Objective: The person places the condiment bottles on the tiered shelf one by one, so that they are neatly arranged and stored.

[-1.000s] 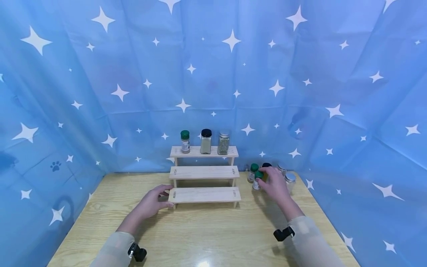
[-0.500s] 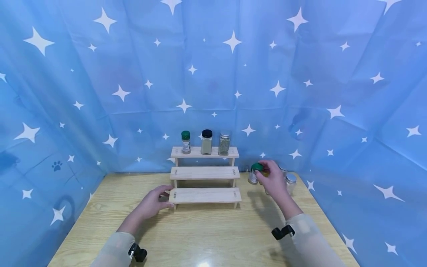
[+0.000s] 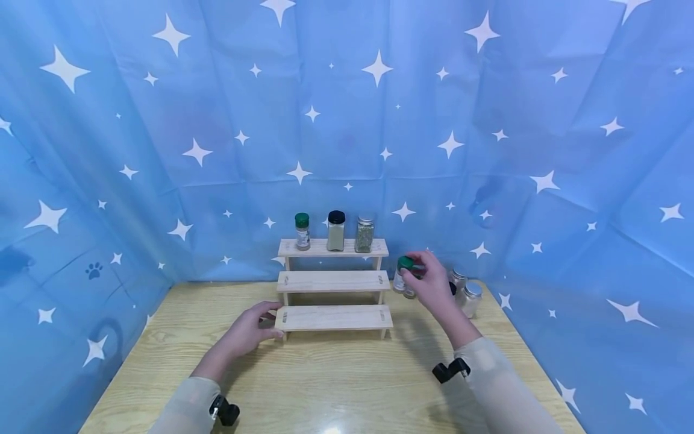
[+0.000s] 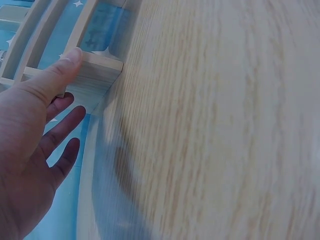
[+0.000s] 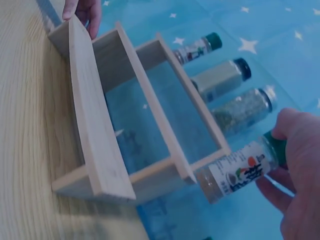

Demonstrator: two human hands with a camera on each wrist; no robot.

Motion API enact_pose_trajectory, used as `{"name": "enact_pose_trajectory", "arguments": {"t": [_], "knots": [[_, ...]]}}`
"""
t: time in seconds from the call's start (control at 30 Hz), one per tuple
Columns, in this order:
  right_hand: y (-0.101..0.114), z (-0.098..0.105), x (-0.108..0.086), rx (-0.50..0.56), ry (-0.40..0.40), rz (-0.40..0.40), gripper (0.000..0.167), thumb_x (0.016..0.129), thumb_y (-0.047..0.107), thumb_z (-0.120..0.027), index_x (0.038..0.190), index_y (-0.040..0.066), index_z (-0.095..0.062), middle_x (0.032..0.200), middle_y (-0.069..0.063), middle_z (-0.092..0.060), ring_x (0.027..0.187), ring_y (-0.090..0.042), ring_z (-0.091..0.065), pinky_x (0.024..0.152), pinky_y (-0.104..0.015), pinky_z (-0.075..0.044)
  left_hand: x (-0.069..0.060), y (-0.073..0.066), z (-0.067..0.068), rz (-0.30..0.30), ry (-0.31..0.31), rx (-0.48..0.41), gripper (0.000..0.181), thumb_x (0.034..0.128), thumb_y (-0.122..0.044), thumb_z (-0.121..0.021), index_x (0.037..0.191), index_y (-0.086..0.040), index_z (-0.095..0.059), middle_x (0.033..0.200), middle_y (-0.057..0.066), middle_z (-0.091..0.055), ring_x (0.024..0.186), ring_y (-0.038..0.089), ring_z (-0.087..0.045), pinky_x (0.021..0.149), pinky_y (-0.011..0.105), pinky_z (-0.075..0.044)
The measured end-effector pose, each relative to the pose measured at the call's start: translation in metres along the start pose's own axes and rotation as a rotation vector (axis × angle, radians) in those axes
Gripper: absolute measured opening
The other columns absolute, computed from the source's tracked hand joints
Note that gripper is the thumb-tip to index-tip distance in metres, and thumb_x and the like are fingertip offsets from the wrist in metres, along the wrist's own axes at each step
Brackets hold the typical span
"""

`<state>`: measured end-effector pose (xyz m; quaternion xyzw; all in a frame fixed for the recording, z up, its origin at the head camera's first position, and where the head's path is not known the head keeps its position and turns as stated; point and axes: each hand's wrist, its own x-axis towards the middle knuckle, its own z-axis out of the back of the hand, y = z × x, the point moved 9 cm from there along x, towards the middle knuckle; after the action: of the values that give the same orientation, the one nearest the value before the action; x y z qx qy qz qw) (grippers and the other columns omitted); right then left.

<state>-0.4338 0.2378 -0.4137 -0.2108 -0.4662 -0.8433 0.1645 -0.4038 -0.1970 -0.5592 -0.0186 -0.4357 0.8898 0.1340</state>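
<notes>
A three-step wooden display rack point(image 3: 333, 317) stands on the table. My left hand point(image 3: 244, 330) grips the left end of its lowest board, thumb point(image 4: 65, 67) against the board. My right hand point(image 3: 434, 286) holds a green-capped spice jar point(image 5: 240, 170) by its cap, raised and tilted beside the rack's right side. On the top step stand a green-capped jar point(image 3: 302, 232), a black-capped jar point(image 3: 336, 232) and a silver-capped jar of green flakes point(image 3: 364, 235). A second green-capped jar, partly hidden, stands behind the held one.
Right of my right hand stand a silver-capped jar point(image 3: 472, 299), another silver-capped jar point(image 3: 458, 277) and a partly hidden black-capped one point(image 3: 452, 289). A blue star-patterned curtain point(image 3: 347, 138) encloses the wooden table point(image 3: 325, 380) at the back and sides.
My right hand has taken the green-capped spice jar from the group, lifted it and moved left toward the rack. The left hand stays on the rack.
</notes>
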Motion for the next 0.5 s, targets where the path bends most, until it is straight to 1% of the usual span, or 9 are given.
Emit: {"name": "enact_pose_trajectory", "arguments": {"t": [0.03, 0.1, 0.27, 0.37, 0.5], "knots": [[0.004, -0.003, 0.002, 0.009, 0.006, 0.003, 0.033, 0.102, 0.005, -0.077, 0.133, 0.007, -0.070, 0.126, -0.013, -0.066, 0.116, -0.031, -0.068, 0.097, -0.048, -0.065, 0.000, 0.001, 0.000, 0.002, 0.000, -0.001, 0.075, 0.0941, -0.026, -0.092, 0.159, -0.011, -0.059, 0.154, 0.011, -0.062, 0.130, 0.034, -0.066, 0.109, 0.058, -0.056], [0.010, -0.010, 0.005, 0.020, 0.018, 0.016, 0.032, 0.102, 0.004, -0.078, 0.133, 0.006, -0.070, 0.126, -0.012, -0.066, 0.115, -0.030, -0.068, 0.097, -0.048, -0.065, 0.000, 0.002, 0.000, 0.002, -0.001, -0.002, 0.074, 0.0940, -0.027, -0.092, 0.159, -0.012, -0.059, 0.155, 0.010, -0.062, 0.130, 0.034, -0.066, 0.109, 0.058, -0.057], [0.026, -0.032, 0.015, 0.070, 0.064, 0.032, 0.034, 0.102, 0.006, -0.078, 0.135, 0.005, -0.070, 0.127, -0.009, -0.064, 0.115, -0.026, -0.066, 0.098, -0.043, -0.064, 0.001, 0.004, 0.000, 0.003, -0.003, -0.004, 0.074, 0.0942, -0.028, -0.092, 0.159, -0.013, -0.059, 0.154, 0.010, -0.062, 0.130, 0.033, -0.066, 0.109, 0.057, -0.057], [0.035, -0.045, 0.020, 0.098, 0.086, 0.037, 0.034, 0.101, 0.005, -0.078, 0.135, 0.005, -0.071, 0.125, -0.008, -0.064, 0.113, -0.025, -0.066, 0.097, -0.042, -0.064, 0.001, 0.004, 0.001, 0.005, -0.002, -0.010, 0.072, 0.0941, -0.027, -0.092, 0.158, -0.014, -0.060, 0.154, 0.010, -0.062, 0.130, 0.034, -0.066, 0.108, 0.057, -0.057], [0.047, -0.061, 0.025, 0.125, 0.100, 0.053, 0.032, 0.100, 0.003, -0.079, 0.131, 0.008, -0.073, 0.123, -0.008, -0.065, 0.111, -0.025, -0.068, 0.095, -0.041, -0.065, 0.000, 0.000, 0.000, -0.013, 0.002, -0.011, 0.071, 0.0946, -0.027, -0.092, 0.157, -0.013, -0.060, 0.154, 0.012, -0.062, 0.130, 0.036, -0.066, 0.108, 0.058, -0.057]]}}
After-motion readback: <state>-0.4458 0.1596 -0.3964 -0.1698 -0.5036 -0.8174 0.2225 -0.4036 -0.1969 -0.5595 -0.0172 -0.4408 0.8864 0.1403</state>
